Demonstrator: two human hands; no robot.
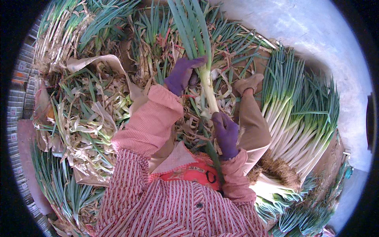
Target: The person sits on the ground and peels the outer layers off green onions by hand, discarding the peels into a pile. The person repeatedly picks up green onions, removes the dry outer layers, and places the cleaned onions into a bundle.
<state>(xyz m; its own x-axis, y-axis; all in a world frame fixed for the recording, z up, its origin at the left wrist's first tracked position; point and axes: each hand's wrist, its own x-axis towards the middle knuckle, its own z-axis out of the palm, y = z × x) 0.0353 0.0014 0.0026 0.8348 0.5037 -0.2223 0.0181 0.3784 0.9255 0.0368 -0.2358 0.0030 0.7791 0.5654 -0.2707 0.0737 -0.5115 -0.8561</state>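
Note:
A large green onion, with a thick white stalk and long green leaves pointing away, lies across both my gloved hands. My left hand, in a purple glove, grips it where the leaves meet the stalk. Around the lower end of the stalk my right hand, also in a purple glove, is closed; the root end is mostly hidden by the fingers. A green leaf hangs down beside my right wrist. Peeled skins and leaf scraps lie below, between my legs.
Cleaned green onions lie in a big pile at the right, roots towards me. An open sack full of peelings stands at the left. Untrimmed onion bundles lie at the far left, others at the near left. A pale wall rises at the right.

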